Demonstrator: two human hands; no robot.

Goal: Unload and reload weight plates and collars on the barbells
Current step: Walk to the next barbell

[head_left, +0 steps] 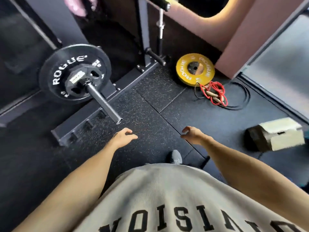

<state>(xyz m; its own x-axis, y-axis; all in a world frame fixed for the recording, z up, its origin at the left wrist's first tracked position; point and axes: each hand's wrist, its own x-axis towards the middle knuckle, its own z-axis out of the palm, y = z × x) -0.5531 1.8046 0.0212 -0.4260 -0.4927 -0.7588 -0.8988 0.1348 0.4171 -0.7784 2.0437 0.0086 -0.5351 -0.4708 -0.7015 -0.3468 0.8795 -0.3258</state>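
Observation:
A black Rogue plate (55, 71) sits on the barbell sleeve (104, 103) at the left, with a black collar (78, 79) clamped against it. The bare sleeve end points toward me. On the floor at the back lies a yellow Rogue plate (184, 72). My left hand (124, 137) hangs just below the sleeve's tip, fingers loosely curled, holding nothing. My right hand (192, 134) hovers over the floor to the right, also loosely curled and empty. Neither hand touches the bar.
A red jump rope with wooden handles (215, 94) and a black cable lie beside the yellow plate. The rack's base frame (93, 118) runs under the bar. A pale box (280, 133) sits at the right. My shoe (175, 157) stands on the rubber floor.

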